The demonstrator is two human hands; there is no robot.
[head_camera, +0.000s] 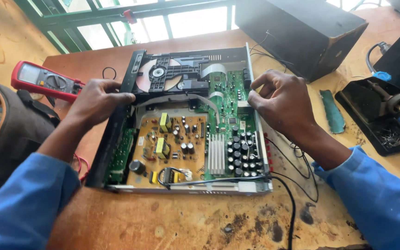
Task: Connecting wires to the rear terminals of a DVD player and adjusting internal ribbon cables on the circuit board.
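An opened disc player chassis [116, 139] lies on the wooden bench, its cover off. Inside sit a tan power board [172, 143], a green main board [230, 106] with a finned heatsink and black capacitors, and a disc drive [163, 74] holding a shiny disc at the far end. My left hand [96, 99] grips the chassis's left wall near the drive. My right hand [281, 102] rests on the right wall, its fingertips pinched at the green board's edge. Whether they hold something small is hidden.
A red multimeter [42, 81] lies at far left beside a dark bag [10, 134]. A black speaker box [302, 32] stands behind. A soldering iron with a blue grip rests in a black tray [380, 115] at right. Black wires [292, 185] trail over the stained bench.
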